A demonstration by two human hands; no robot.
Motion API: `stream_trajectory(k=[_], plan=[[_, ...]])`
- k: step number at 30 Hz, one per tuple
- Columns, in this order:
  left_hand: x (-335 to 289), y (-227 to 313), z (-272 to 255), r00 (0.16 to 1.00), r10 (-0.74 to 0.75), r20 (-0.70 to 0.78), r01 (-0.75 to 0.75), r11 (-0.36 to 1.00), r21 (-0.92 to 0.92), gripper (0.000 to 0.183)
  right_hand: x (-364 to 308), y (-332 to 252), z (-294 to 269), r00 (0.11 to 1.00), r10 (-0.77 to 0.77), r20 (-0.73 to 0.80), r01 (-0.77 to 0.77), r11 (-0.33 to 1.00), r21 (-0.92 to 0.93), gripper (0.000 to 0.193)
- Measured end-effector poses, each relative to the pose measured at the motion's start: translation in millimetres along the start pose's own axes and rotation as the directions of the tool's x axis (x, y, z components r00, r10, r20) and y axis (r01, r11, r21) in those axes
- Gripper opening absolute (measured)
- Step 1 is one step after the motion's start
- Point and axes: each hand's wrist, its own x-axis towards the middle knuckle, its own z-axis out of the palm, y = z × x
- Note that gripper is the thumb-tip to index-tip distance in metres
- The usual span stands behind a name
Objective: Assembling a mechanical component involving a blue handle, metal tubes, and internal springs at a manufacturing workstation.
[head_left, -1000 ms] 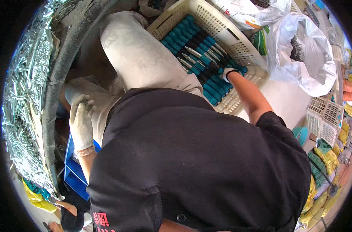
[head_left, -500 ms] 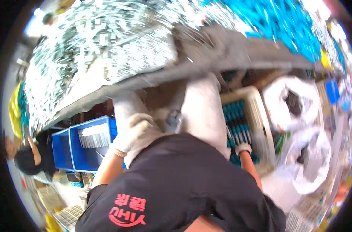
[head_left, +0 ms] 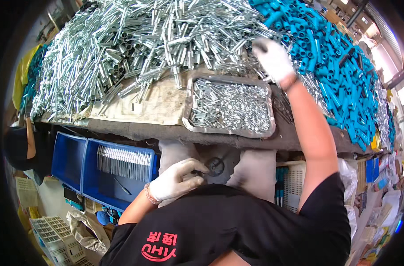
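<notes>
Rods lie beyond the tray; your right hand is by its far right corner, grip unclear; your left hand, on its near side, is relaxed, empty

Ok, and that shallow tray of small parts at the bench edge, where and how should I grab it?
Probably by the left rim and right rim, one hand each, from your side of the bench. The shallow tray lies flat near the bench edge, its raised rim surrounding loose small metal parts, so a two-sided grip should help keep it level.
</notes>
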Motion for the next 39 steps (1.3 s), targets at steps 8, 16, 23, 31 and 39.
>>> stream_trajectory(k=[8,16,23,31,39], plan=[[-36,-25,-32,0.982,-0.057,-0.180,0.001,0.954,-0.300,0.028,120,103,100,0.646,0.506,0.572,-0.609,0.793,-0.015,0.045],[-12,-4,-83,0.887,-0.038,-0.461,-0.036,0.988,-0.151,0.021,42,9,5,0.959,0.279,-0.050,-0.238,0.889,0.391,0.045],[82,11,-168,0.750,0.208,-0.628,0.051,0.928,0.368,0.030,-66,-71,-27,0.972,0.005,-0.234,0.151,0.751,0.643,0.021],[190,5,-201,0.680,0.391,-0.620,0.243,0.678,0.694,0.024,-75,-92,-7,0.987,0.149,-0.064,-0.043,0.620,0.784,0.027],[195,2,-197,0.695,0.406,-0.594,0.301,0.585,0.753,0.026,-152,-90,-24,0.951,0.290,-0.104,-0.157,0.746,0.647,0.035]])
